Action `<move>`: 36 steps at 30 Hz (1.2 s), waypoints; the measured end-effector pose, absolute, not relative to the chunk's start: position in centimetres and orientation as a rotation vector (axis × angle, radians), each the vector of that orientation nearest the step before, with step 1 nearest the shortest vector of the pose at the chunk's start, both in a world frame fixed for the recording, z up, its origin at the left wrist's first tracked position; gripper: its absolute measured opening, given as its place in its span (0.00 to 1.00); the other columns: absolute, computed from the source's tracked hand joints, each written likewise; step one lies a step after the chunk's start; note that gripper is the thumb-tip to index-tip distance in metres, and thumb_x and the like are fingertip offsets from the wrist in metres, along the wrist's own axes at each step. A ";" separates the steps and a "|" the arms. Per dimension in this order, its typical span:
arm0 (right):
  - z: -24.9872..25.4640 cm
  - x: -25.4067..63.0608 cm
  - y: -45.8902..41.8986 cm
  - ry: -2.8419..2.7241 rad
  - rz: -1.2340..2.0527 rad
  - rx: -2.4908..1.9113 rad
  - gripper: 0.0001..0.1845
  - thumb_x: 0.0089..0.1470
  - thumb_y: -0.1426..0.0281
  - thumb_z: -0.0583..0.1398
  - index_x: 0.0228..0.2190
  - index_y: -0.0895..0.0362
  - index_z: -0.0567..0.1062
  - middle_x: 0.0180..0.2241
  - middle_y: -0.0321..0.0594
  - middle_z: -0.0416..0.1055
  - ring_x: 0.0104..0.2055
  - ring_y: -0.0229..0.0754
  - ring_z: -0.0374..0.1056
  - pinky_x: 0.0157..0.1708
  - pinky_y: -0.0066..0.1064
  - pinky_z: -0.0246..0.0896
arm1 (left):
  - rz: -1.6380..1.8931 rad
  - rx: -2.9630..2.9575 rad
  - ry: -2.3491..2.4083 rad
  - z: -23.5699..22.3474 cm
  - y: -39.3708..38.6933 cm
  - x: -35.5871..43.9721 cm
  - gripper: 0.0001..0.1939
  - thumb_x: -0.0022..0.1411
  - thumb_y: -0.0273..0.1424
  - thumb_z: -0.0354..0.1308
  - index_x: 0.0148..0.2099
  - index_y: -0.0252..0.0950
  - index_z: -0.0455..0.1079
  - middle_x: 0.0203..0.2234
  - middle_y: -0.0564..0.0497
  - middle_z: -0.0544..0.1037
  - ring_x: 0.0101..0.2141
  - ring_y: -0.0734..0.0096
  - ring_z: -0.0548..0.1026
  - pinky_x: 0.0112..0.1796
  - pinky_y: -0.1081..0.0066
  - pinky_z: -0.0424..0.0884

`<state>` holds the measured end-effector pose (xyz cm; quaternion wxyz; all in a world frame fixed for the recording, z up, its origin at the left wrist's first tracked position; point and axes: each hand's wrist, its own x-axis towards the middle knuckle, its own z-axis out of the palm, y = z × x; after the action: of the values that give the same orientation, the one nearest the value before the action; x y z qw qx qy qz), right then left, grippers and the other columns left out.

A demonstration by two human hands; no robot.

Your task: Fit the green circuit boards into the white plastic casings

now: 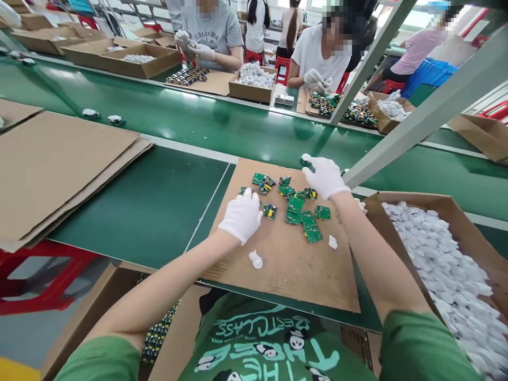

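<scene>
My left hand (242, 216), in a white glove, is closed with its fingertips on a green circuit board (245, 190) at the left of a cardboard sheet. Part of that board is hidden under the fingers. My right hand (326, 175), also gloved, reaches past the sheet's far edge, thumb and forefinger apart. At its fingertips, on the green belt, is a small dark piece with white on it (305, 160), partly covered. Several loose circuit boards (296, 203) lie between my hands. Two white plastic pieces, one on the left (256, 260) and one on the right (332, 242), rest nearer me.
On my right stands a carton (373, 211) full of white plastic parts. A slanted metal post (420, 121) rises close beyond my right forearm. Flat cardboard sheets (59, 169) are stacked at left. Across the green conveyor (190, 124), co-workers with gloved hands handle boards.
</scene>
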<state>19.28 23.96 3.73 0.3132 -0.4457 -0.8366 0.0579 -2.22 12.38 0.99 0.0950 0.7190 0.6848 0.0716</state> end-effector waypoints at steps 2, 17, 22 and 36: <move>3.8 17.9 18.3 -2.295 0.186 -1.153 0.26 0.69 0.58 0.48 0.46 0.64 0.77 0.40 0.42 0.74 0.47 0.47 0.74 0.47 0.39 0.67 | 0.147 2.152 2.024 0.6 12.6 -1.7 0.15 0.68 0.27 0.50 0.54 0.29 0.69 0.59 0.31 0.68 0.49 0.46 0.75 0.44 0.54 0.74; 0.3 14.5 3.9 -1.604 1.557 -1.178 0.08 0.61 0.72 0.58 0.43 0.54 0.72 0.29 0.32 0.69 0.25 0.32 0.64 0.25 0.24 0.64 | 0.520 1.807 1.918 1.0 7.9 -4.8 0.27 0.64 0.27 0.56 0.64 0.34 0.59 0.55 0.36 0.70 0.51 0.54 0.76 0.52 0.56 0.72; 1.0 17.1 3.5 -1.369 1.666 -0.979 0.16 0.54 0.68 0.65 0.46 0.54 0.76 0.35 0.37 0.70 0.28 0.33 0.64 0.25 0.24 0.64 | 1.014 1.144 1.384 1.0 4.7 -3.6 0.18 0.64 0.36 0.60 0.54 0.39 0.66 0.43 0.47 0.77 0.28 0.75 0.73 0.31 0.71 0.72; 0.6 18.7 3.2 -1.351 1.435 -0.939 0.04 0.55 0.69 0.65 0.33 0.57 0.79 0.25 0.39 0.76 0.24 0.34 0.67 0.23 0.24 0.64 | 0.928 0.729 1.044 0.9 2.7 -0.2 0.24 0.56 0.33 0.70 0.52 0.40 0.65 0.44 0.45 0.80 0.21 0.81 0.71 0.21 0.78 0.66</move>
<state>18.71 3.19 0.62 0.4611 -0.3816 -0.5491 0.5833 -0.17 2.65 0.85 0.7054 0.3281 0.4695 0.4176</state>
